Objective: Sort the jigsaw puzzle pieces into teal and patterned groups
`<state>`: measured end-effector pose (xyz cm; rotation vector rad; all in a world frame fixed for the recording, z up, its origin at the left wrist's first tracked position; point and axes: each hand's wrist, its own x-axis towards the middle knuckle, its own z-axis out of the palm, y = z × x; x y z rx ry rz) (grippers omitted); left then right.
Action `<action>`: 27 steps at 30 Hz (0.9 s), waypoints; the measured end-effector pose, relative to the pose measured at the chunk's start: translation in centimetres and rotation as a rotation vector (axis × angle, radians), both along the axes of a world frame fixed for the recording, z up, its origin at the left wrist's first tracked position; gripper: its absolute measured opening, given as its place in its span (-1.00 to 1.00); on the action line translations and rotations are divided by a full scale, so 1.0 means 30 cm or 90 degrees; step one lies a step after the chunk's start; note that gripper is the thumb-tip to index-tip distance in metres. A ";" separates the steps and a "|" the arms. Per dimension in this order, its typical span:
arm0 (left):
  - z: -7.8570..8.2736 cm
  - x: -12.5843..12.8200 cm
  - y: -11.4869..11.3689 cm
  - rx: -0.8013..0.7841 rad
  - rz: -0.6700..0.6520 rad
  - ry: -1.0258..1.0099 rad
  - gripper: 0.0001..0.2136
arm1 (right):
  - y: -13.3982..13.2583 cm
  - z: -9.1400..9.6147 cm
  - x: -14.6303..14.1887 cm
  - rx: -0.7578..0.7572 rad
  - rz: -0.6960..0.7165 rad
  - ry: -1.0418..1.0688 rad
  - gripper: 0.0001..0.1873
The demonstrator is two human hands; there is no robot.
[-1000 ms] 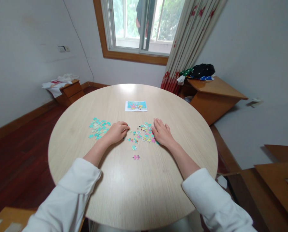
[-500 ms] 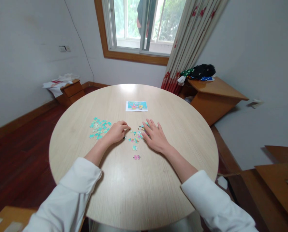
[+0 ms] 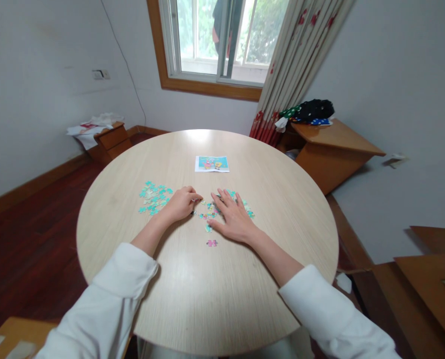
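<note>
On the round wooden table lie loose jigsaw pieces. My left hand rests curled, its fingertips pinched together beside the middle heap of coloured pieces; what they hold is hidden. My right hand lies flat with fingers spread on top of that heap. A pile of turquoise pieces sits just left of my left hand. One pink piece lies alone nearer to me. A small printed picture lies farther back on the table.
A low wooden cabinet with dark clothes on it stands at the right by the curtain. A small wooden stand with papers is at the left wall. A window is behind the table.
My right hand has slid left across the coloured pieces, uncovering some turquoise ones on its right. My left hand has stayed where it was.
</note>
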<state>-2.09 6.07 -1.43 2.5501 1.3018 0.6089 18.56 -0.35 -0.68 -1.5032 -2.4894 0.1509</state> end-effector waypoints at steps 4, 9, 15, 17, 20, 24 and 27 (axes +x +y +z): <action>-0.005 -0.002 0.001 0.007 0.000 0.000 -0.70 | -0.001 -0.010 -0.011 -0.020 0.021 0.003 -0.11; -0.012 -0.004 0.005 0.011 -0.002 -0.009 -0.70 | 0.000 0.000 0.003 -0.041 0.045 0.038 -0.07; -0.017 -0.006 0.007 0.013 -0.003 -0.026 -0.71 | -0.008 0.002 0.004 -0.059 0.171 0.064 0.10; -0.016 -0.006 0.006 0.012 -0.003 -0.021 -0.71 | 0.000 -0.007 0.007 -0.049 0.127 0.057 0.05; -0.016 -0.005 0.006 0.011 -0.006 -0.013 -0.69 | 0.016 -0.016 0.014 -0.029 0.063 0.040 -0.05; -0.014 -0.006 0.007 0.010 -0.013 -0.013 -0.69 | 0.036 -0.016 0.030 -0.005 0.002 0.030 -0.26; -0.006 -0.006 0.003 -0.001 -0.010 -0.016 -0.69 | 0.054 -0.014 0.054 -0.005 -0.103 0.013 -0.36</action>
